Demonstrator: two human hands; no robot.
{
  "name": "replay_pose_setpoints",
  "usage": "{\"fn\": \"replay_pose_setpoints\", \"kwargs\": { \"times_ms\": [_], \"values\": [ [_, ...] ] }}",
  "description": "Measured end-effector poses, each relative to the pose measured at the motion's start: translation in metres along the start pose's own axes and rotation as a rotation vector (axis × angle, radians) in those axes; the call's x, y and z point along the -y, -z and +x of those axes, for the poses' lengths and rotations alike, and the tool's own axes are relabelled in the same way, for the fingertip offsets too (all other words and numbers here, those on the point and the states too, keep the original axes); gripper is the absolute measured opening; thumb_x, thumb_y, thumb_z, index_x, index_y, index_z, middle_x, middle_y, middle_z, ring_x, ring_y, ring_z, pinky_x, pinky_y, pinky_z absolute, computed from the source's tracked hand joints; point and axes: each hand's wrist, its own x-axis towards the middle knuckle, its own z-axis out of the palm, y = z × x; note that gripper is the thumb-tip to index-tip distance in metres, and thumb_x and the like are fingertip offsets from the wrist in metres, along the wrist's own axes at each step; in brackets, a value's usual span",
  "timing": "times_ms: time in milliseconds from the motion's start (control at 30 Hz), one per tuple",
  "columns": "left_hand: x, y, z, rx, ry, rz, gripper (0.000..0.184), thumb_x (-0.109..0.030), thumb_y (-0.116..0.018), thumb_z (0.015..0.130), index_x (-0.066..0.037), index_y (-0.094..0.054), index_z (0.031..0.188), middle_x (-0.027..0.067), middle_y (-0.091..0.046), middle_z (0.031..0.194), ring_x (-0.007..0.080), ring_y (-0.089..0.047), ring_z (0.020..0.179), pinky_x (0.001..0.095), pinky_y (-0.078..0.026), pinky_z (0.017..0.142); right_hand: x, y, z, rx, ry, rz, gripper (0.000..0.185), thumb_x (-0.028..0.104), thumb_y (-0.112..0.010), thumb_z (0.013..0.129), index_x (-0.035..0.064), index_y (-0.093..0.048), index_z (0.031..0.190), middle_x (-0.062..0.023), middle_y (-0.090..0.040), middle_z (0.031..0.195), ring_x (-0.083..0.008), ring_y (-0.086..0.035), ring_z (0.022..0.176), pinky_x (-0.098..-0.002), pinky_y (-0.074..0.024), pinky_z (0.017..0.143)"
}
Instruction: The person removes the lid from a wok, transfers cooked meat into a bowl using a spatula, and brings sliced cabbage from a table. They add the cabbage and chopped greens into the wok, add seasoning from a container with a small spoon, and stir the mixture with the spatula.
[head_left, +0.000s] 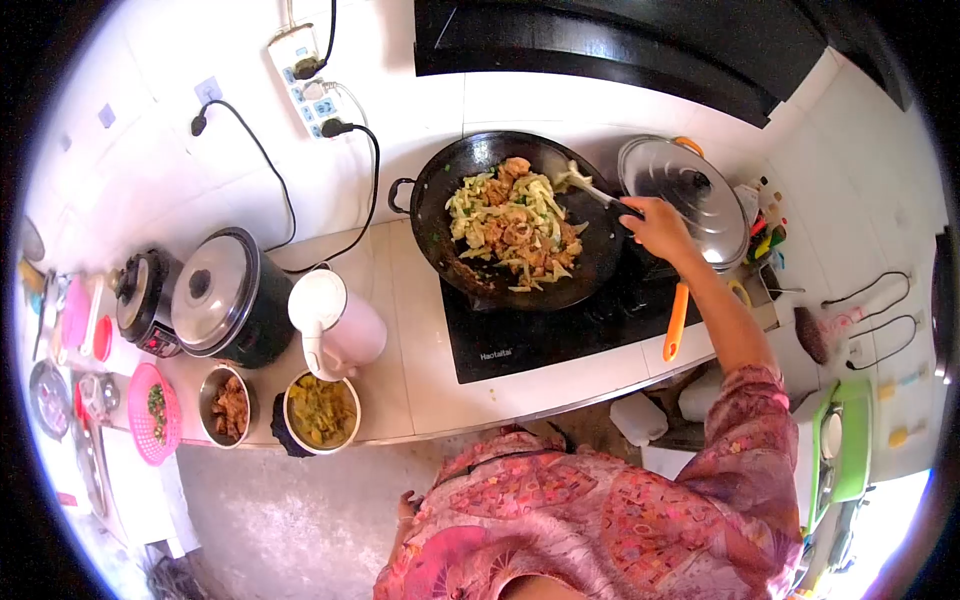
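My right hand is closed around the black handle of a cooking spatula. The spatula's pale head rests near the upper right inside of a black wok. Inside the wok lies a heap of shredded greens and browned meat pieces, to the left of the spatula head. The wok sits on a black cooktop. Down beside the patterned clothing, my left hand hangs below the counter edge, away from the food. Only a small part of it shows, and its fingers are not clear.
Right of the wok are a glass lid and an orange handle. Leftward on the counter stand a white jug, a bowl of yellow-green food, a bowl of meat, a pink basket and a large lidded pot.
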Motion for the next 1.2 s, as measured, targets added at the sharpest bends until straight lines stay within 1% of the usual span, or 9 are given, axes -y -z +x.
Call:
{"fn": "replay_pose_setpoints", "kwargs": {
  "times_ms": [67,200,300,467,867,1000,1100,1133,1200],
  "values": [
    [-0.01,-0.003,-0.006,0.0,-0.014,-0.395,0.062,-0.022,-0.078,0.075,-0.002,-0.045,0.124,0.0156,-0.066,0.085,0.0198,-0.064,0.072,0.0328,-0.053,0.064,0.028,-0.011,0.01,-0.007,0.2,-0.048,0.041,0.024,-0.063,0.084,0.0119,-0.058,0.122,-0.0166,-0.067,0.09,-0.0317,-0.065,0.083,-0.0414,-0.0514,0.078],
    [0.0,0.001,-0.01,0.081,-0.157,-0.313,0.072,-0.013,-0.08,0.072,-0.003,-0.036,0.128,0.0162,-0.065,0.093,0.021,-0.064,0.08,0.0352,-0.053,0.073,0.068,-0.028,0.009,-0.053,0.419,-0.255,0.041,0.016,-0.063,0.08,0.0129,-0.057,0.121,-0.0118,-0.065,0.075,-0.0337,-0.064,0.073,-0.0457,-0.051,0.067],
    [-0.007,-0.002,-0.011,0.201,-0.173,-0.499,0.074,-0.011,-0.079,0.072,-0.004,-0.032,0.128,0.0175,-0.064,0.099,0.0225,-0.064,0.084,0.0373,-0.053,0.077,0.098,-0.036,-0.028,0.069,0.448,-0.452,0.044,0.014,-0.06,0.079,0.012,-0.055,0.123,-0.0125,-0.06,0.083,-0.0314,-0.062,0.072,-0.0402,-0.0499,0.065],
    [-0.011,0.012,0.005,0.228,-0.257,-0.268,0.067,-0.011,-0.076,0.075,-0.004,-0.033,0.126,0.0172,-0.066,0.095,0.0219,-0.064,0.082,0.0359,-0.054,0.075,0.064,-0.032,-0.081,-0.011,0.731,-0.346,0.053,0.002,-0.058,0.076,0.0127,-0.052,0.127,-0.0101,-0.053,0.089,-0.0287,-0.058,0.072,-0.0384,-0.0489,0.063],
    [-0.016,0.016,0.047,0.172,-0.081,-0.338,0.049,-0.009,-0.065,0.084,-0.003,-0.036,0.123,0.017,-0.067,0.085,0.021,-0.065,0.071,0.0316,-0.054,0.062,0.073,0.12,-0.132,0.309,0.308,0.018,0.046,0.002,-0.064,0.074,0.0118,-0.061,0.119,-0.0162,-0.065,0.107,-0.0313,-0.064,0.094,-0.0369,-0.048,0.086],
    [-0.006,0.019,0.045,0.104,-0.128,-0.032,0.055,-0.016,-0.072,0.08,-0.003,-0.04,0.123,0.0168,-0.067,0.083,0.0211,-0.065,0.071,0.0314,-0.053,0.061,0.09,0.098,-0.128,0.495,0.287,-0.028,0.045,0.005,-0.064,0.075,0.0118,-0.061,0.119,-0.0153,-0.064,0.108,-0.0304,-0.063,0.096,-0.0367,-0.0486,0.083],
    [-0.019,0.024,0.026,0.041,-0.295,0.211,0.056,-0.018,-0.074,0.078,-0.002,-0.043,0.121,0.017,-0.067,0.081,0.0208,-0.065,0.071,0.0307,-0.053,0.061,0.079,0.03,-0.108,0.234,0.47,-0.018,0.046,0.008,-0.064,0.075,0.0151,-0.061,0.12,-0.0144,-0.065,0.105,-0.033,-0.063,0.087,-0.0393,-0.0483,0.078],
    [-0.019,0.023,0.02,0.04,-0.297,0.218,0.056,-0.018,-0.074,0.078,-0.002,-0.043,0.121,0.017,-0.067,0.081,0.0208,-0.065,0.071,0.0307,-0.053,0.061,0.09,0.021,-0.099,0.288,0.301,-0.018,0.044,0.01,-0.065,0.076,0.015,-0.06,0.12,-0.0153,-0.065,0.102,-0.0332,-0.063,0.087,-0.0409,-0.0486,0.079],
    [-0.02,0.023,0.014,0.145,-0.438,-0.319,0.05,-0.02,-0.074,0.078,-0.001,-0.049,0.117,0.018,-0.067,0.08,0.0212,-0.065,0.07,0.0303,-0.052,0.06,0.084,0.0,-0.083,0.332,0.124,-0.008,0.043,0.013,-0.066,0.078,0.0149,-0.06,0.12,-0.0161,-0.066,0.099,-0.0334,-0.064,0.087,-0.0425,-0.0488,0.08]
  ]
}}
